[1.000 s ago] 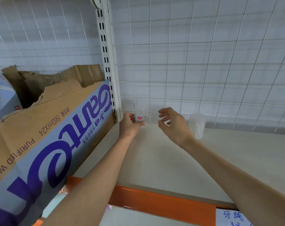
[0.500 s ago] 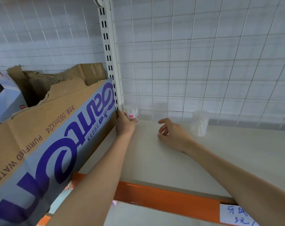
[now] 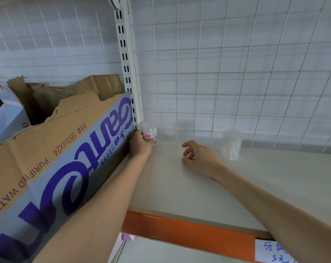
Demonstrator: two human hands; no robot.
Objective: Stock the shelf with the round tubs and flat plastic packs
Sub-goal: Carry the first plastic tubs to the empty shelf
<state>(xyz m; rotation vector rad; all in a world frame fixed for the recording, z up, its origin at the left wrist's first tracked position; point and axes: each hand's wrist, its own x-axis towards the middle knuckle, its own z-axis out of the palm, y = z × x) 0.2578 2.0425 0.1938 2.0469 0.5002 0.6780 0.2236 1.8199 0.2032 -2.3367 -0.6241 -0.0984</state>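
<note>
Two tubs are at the shelf [image 3: 198, 186]: clear tub [image 3: 232, 145] stands free at the back, left hand [image 3: 141, 147] grips labelled tub [image 3: 150, 132] in the back-left corner, right hand [image 3: 198, 158] rests empty and relaxed, no flat packs visible.

The cream shelf [image 3: 179, 186], orange along its front edge, carries a small labelled tub [image 3: 150, 134] just beside the slotted upright [image 3: 129, 73] and a clear round tub [image 3: 232, 145] well to that upright's right.
</note>
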